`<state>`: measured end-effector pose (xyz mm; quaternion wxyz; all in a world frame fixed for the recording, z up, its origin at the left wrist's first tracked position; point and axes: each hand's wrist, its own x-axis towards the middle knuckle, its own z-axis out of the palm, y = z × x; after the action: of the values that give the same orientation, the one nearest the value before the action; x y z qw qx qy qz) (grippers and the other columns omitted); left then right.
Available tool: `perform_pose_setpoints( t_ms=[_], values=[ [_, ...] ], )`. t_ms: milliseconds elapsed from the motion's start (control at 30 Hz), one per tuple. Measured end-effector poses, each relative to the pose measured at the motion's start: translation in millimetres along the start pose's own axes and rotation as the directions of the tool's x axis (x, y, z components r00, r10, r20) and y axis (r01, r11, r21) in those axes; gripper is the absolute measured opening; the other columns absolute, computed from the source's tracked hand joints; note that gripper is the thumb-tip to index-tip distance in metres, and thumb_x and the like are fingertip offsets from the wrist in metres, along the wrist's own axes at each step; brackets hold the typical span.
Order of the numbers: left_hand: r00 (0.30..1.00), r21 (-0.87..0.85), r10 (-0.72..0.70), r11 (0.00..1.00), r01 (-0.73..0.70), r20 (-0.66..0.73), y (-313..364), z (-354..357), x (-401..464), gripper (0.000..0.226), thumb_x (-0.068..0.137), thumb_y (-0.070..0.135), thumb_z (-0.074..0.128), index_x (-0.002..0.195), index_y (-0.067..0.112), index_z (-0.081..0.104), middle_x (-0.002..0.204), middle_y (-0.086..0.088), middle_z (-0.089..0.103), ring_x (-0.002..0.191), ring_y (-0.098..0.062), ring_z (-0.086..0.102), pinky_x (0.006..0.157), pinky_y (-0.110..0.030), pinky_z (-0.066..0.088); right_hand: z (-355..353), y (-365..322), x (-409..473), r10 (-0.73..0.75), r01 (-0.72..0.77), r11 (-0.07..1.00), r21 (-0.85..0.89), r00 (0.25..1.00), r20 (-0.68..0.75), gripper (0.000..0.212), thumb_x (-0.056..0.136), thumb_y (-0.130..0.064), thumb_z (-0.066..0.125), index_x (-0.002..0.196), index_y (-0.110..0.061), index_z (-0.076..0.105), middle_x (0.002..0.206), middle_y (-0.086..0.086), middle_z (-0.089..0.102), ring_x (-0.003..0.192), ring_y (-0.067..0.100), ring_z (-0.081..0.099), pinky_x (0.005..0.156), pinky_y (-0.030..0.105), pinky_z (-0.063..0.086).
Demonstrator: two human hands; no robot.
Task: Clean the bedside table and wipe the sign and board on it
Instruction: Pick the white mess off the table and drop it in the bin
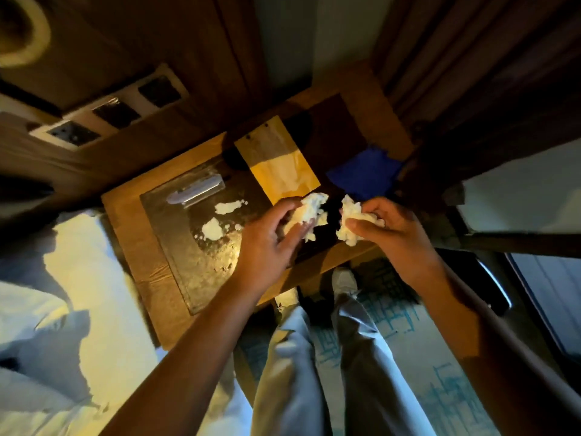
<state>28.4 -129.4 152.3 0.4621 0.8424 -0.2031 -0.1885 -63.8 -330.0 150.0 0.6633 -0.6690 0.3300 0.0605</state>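
Bedside table (135,247): wooden, beside the bed (63,278), with a dark glass top (188,262). Yellow board (276,162) lies flat near the back; clear acrylic sign (196,188) lies on the glass to its left. White scraps (212,229) sit on the glass, blue cloth (366,173) at the right rear. Left hand (270,240) grips a crumpled white tissue (309,212); right hand (386,231) grips a second tissue wad (352,220). Both held just above the table's front edge.

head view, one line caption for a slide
Left hand and right hand each grip crumpled white tissue above the wooden bedside table.
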Motion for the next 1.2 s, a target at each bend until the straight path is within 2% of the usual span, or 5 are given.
perform_pose_setpoints(
  t_ms=[133,267,433,900,1200],
  values=[
    [0.971,-0.045,0.127,0.992,-0.12,0.204,34,30,11,0.037,0.091,0.012,0.069,0.127,0.02,0.064,0.107,0.024,0.055,0.067,0.009,0.054,0.053,-0.006,0.04,-26,7,-27,-0.005,0.01,0.989,0.147,0.999,-0.035,0.025,0.086,-0.01,0.073,0.11,-0.008,0.066,0.091,0.001,0.073,0.08,0.012,0.072,0.066,0.026,0.057],
    [0.888,-0.126,0.234,0.972,-0.2,0.397,54,56,19,0.043,0.089,0.009,0.071,0.129,0.026,0.065,0.124,0.007,0.057,0.112,-0.01,0.062,0.084,-0.03,0.058,-44,20,-50,-0.048,0.077,0.978,0.192,0.988,-0.149,0.021,0.084,-0.018,0.076,0.104,-0.02,0.071,0.075,0.007,0.07,0.058,0.02,0.061,0.056,0.036,0.053],
    [0.801,-0.043,0.237,0.966,-0.256,0.55,80,90,28,0.033,0.082,0.017,0.074,0.114,0.028,0.073,0.115,0.016,0.061,0.087,-0.012,0.066,0.07,-0.038,0.058,-61,42,-87,-0.019,0.109,0.959,0.262,0.946,-0.324,0.019,0.081,-0.026,0.078,0.099,-0.026,0.071,0.059,0.0,0.061,0.047,0.019,0.049,0.05,0.035,0.042],
    [0.588,0.047,0.217,0.915,-0.401,0.779,99,277,8,0.034,0.096,0.011,0.063,0.129,0.008,0.064,0.117,0.006,0.051,0.101,-0.006,0.057,0.078,-0.005,0.049,-157,215,-197,0.331,-0.022,0.919,0.393,0.583,-0.742,0.015,0.087,-0.021,0.076,0.1,-0.019,0.069,0.061,-0.005,0.063,0.045,0.004,0.053,0.043,0.016,0.038],
    [0.531,0.152,0.174,0.844,-0.514,0.829,79,419,-1,0.059,0.082,0.002,0.071,0.137,0.017,0.055,0.128,-0.005,0.058,0.111,-0.018,0.059,0.097,-0.036,0.053,-217,330,-175,0.46,-0.262,0.887,0.38,0.44,-0.771,0.018,0.086,-0.026,0.076,0.099,-0.026,0.065,0.086,0.001,0.072,0.05,-0.004,0.059,0.044,0.011,0.039]
  ],
)
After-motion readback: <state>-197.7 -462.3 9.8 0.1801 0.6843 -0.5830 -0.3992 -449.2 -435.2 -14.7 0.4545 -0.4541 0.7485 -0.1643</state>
